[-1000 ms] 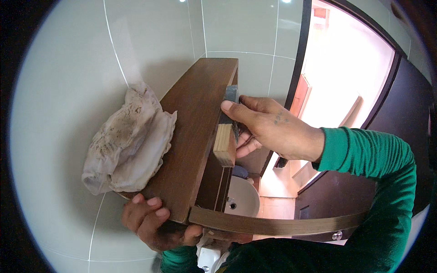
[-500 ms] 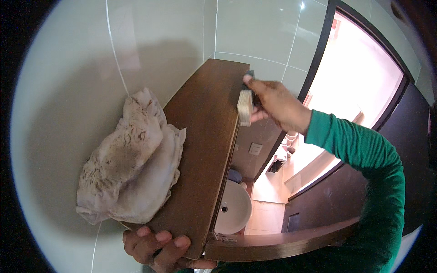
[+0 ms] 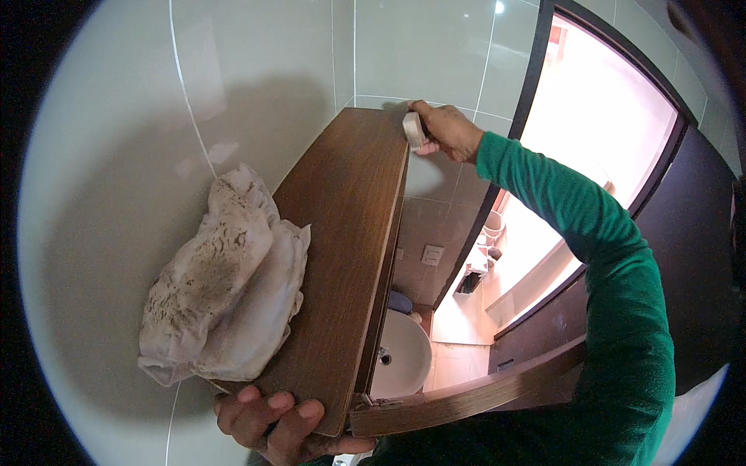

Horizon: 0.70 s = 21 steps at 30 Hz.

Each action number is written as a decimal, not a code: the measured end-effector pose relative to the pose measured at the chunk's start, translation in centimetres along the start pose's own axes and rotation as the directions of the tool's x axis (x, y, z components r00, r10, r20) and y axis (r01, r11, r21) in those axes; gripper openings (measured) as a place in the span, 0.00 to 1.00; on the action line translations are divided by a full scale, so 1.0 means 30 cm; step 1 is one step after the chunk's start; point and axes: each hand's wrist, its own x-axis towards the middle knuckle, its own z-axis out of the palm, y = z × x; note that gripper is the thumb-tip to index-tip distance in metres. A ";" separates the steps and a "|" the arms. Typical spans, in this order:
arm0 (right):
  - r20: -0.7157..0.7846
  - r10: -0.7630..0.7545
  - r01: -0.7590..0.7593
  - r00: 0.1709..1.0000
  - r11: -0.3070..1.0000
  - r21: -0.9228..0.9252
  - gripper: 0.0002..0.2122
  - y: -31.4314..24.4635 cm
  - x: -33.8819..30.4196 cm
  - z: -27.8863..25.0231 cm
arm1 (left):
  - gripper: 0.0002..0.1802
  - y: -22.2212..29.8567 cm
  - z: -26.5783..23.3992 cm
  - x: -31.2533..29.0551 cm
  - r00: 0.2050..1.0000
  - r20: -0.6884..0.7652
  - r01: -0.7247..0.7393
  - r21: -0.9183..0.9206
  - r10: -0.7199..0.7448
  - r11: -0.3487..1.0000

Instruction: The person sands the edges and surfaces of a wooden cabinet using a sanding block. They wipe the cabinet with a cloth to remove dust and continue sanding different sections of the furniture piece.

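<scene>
In my right hand (image 3: 447, 130) is a small pale block (image 3: 414, 132) with a darker part by the thumb; whether it is a brush or a sponge I cannot tell. The hand holds it at the far right edge of the brown wooden cabinet top (image 3: 338, 217). My left hand (image 3: 272, 423) is wrapped round the near end of the cabinet, fingertips on its top surface. A dirty white cloth (image 3: 221, 287), crumpled and spotted with dark grime, lies on the cabinet top along the wall, just beyond my left hand.
A brown cabinet door (image 3: 466, 400) stands open at the near end, below my right arm. Lower down are a white washbasin (image 3: 404, 349) and a wall switch (image 3: 433, 255). A bright doorway (image 3: 590, 116) opens at the right; tiled wall (image 3: 116, 194) borders the left.
My right hand has moved away from me along the cabinet's right edge, taking the pale block to the far corner. My left hand keeps its hold; the cloth stays on the top.
</scene>
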 end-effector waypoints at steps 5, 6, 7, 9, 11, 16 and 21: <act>0.109 -0.026 0.027 0.994 1.000 -0.004 0.28 -0.054 -0.341 0.152 | 0.40 0.024 -0.005 0.014 0.995 0.038 0.097 0.002 -0.097 0.995; 0.115 -0.032 0.032 0.993 0.999 0.001 0.30 -0.063 -0.416 0.181 | 0.40 0.010 -0.012 0.009 0.999 0.042 0.024 -0.025 -0.023 0.999; 0.121 -0.038 0.042 0.992 0.998 -0.036 0.32 -0.074 -0.489 0.199 | 0.40 -0.022 -0.022 -0.004 0.998 0.045 -0.047 -0.053 0.049 0.997; 0.198 -0.034 0.047 0.980 0.997 -0.059 0.30 -0.091 -0.621 0.236 | 0.36 -0.013 -0.020 0.008 0.994 0.103 -0.020 -0.003 0.020 1.000; 0.196 -0.045 0.046 0.979 0.999 -0.001 0.30 -0.090 -0.705 0.273 | 0.33 0.062 -0.015 0.083 0.956 0.218 0.162 0.157 -0.194 0.974; 0.170 0.000 0.012 0.985 0.997 -0.072 0.31 -0.106 -0.624 0.244 | 0.33 0.025 0.002 0.045 0.995 0.101 0.014 0.047 -0.019 0.999; 0.103 0.014 -0.006 0.995 0.997 -0.078 0.29 -0.047 -0.354 0.134 | 0.33 0.015 0.004 0.028 0.997 0.079 -0.007 0.030 0.005 1.000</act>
